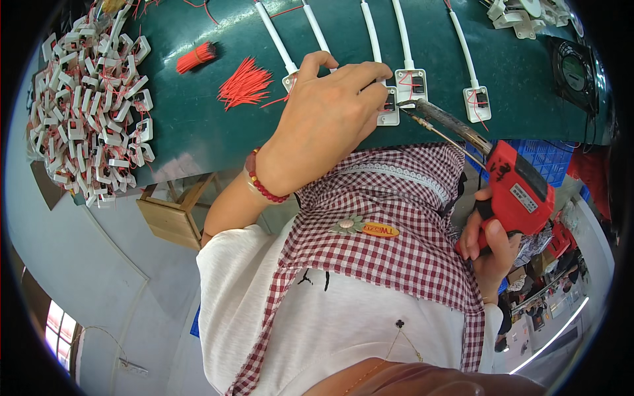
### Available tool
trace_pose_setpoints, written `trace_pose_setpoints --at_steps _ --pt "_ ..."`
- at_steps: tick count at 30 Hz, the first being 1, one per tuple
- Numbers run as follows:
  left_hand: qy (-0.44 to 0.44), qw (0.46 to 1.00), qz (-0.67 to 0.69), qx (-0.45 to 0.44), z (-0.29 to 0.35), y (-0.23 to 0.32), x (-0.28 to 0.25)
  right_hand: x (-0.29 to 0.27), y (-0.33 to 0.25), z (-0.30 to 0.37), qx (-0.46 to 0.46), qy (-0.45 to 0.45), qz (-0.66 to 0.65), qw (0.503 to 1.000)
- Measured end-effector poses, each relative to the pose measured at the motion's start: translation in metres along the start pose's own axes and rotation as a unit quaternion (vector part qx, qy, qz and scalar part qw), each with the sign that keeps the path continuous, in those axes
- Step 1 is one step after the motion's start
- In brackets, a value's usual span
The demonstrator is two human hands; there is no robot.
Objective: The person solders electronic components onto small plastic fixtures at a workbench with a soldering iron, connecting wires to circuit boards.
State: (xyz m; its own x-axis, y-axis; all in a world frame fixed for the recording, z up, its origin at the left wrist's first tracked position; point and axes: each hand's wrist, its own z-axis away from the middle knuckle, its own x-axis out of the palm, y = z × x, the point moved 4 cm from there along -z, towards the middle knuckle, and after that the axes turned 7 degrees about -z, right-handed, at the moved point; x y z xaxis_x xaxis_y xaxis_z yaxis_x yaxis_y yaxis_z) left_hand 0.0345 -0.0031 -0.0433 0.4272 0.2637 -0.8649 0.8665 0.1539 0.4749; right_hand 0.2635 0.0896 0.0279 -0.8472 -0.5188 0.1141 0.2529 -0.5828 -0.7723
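Note:
My right hand [487, 247] grips a red soldering gun [518, 195] by its handle. Its dark tip reaches left to a small white plastic housing [389, 119] on the table. Over that housing's left side, my left hand [337, 109] is bent with curled fingers; the hand itself hides what the fingertips pinch. Inside the housing sit a black part and red wire. Right beside it lies another open housing [422, 74] with a white tube [403, 36] running away from it. A third open housing [476, 115] lies farther right, and another is partly behind my left hand.
A large heap of white parts with red wires [92, 112] fills the table's left end. Loose red wires [244, 86] and a tied red bundle [195, 58] lie nearer. A black device [573, 76] and white plastic pieces [528, 14] occupy the right. A wooden stool [170, 218] stands below.

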Motion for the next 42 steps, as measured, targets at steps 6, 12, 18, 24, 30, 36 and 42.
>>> trace_pose_setpoints --at_steps 6,12,18,24,30,36,42 --pt "-0.009 1.0 0.009 0.013 -0.001 0.0 0.0 0.001 0.0 0.0 0.003 0.001 -0.005 1.0" --pt "-0.028 0.998 -0.047 0.028 0.001 0.004 0.003 0.001 -0.003 -0.002 -0.024 0.004 0.011 1.0" --pt "-0.045 0.989 -0.138 0.018 -0.001 0.013 -0.001 -0.002 -0.005 -0.002 -0.051 0.02 0.007 0.998" --pt "-0.08 0.978 -0.194 -0.018 0.002 0.014 -0.011 -0.008 -0.005 -0.004 -0.058 0.044 -0.002 0.997" --pt "0.008 0.98 -0.185 -0.077 -0.004 0.008 -0.036 -0.017 -0.006 -0.005 -0.082 0.051 -0.035 0.995" --pt "0.092 0.994 -0.018 -0.063 -0.018 0.016 -0.01 -0.02 -0.006 -0.009 -0.079 0.019 -0.022 0.996" --pt "0.071 0.99 -0.086 -0.087 -0.018 0.021 0.021 -0.018 -0.006 -0.007 -0.053 0.024 -0.031 0.998"
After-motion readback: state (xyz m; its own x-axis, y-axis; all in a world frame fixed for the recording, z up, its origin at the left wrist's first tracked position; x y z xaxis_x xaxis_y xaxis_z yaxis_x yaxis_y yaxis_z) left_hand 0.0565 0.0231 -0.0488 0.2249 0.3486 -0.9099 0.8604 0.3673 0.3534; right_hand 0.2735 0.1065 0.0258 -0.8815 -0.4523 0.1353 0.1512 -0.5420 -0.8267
